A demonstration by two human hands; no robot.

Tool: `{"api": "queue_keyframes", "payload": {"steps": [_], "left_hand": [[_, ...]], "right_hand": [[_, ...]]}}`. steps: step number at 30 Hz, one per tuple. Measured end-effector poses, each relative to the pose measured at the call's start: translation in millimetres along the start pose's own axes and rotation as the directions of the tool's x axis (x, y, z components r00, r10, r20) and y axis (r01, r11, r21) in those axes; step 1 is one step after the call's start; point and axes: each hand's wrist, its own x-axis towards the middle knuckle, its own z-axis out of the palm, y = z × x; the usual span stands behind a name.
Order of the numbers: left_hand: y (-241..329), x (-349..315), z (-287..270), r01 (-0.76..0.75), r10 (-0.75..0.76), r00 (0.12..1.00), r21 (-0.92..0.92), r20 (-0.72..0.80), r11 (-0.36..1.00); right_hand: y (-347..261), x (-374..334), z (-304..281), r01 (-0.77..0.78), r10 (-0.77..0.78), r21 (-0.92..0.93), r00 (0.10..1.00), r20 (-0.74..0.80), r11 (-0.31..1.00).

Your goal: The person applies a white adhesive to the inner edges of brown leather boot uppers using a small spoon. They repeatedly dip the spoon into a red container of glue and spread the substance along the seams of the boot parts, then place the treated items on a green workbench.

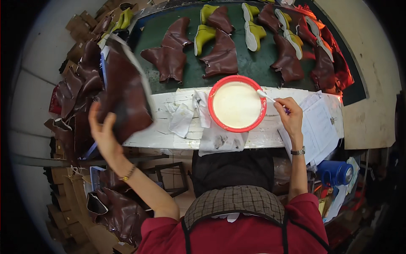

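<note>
Boot [131,91], brown and blurred, leans in front of the left end of the white table [163,139], a pale edge running down its right side. To its left lies a heap of brown boots [78,86]. The left hand [103,129] is at the boot's lower left side, thumb over the leather and fingers spread; whether it has a firm hold I cannot tell. A bracelet [127,173] circles that wrist. Next along the table are crumpled white cloths [181,120], then a red tub [210,106] of creamy white liquid [234,106]. Behind, on a green mat [253,63], brown boots and yellow-green boots [205,38] lie in groups. The right hand [291,116] grips a brush [268,97], its white tip crossing the tub's right rim. A watch [298,151] sits on that wrist, with papers [315,125] just right of it and a blue flask [335,172] below them, nearer the person
</note>
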Motion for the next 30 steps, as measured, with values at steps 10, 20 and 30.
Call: {"api": "queue_keyframes", "payload": {"steps": [10, 20, 30], "left_hand": [[-166, -50, 38, -0.286, 0.144, 0.956, 0.706, 0.255, 0.648], [-117, -23, 94, -0.219, -0.027, 0.941, 0.669, 0.337, 0.711], [9, -53, 91, 0.349, -0.391, 0.671, 0.197, 0.63, 0.916]], "right_hand": [[-45, -12, -15, 0.149, -0.055, -0.378, 0.967, 0.247, 0.914], [-40, -21, -10, -0.028, 0.056, -0.154, 0.983, 0.175, 0.988], [-74, 26, -2, 0.211, -0.228, 0.21, 0.972, 0.061, 0.955]]}}
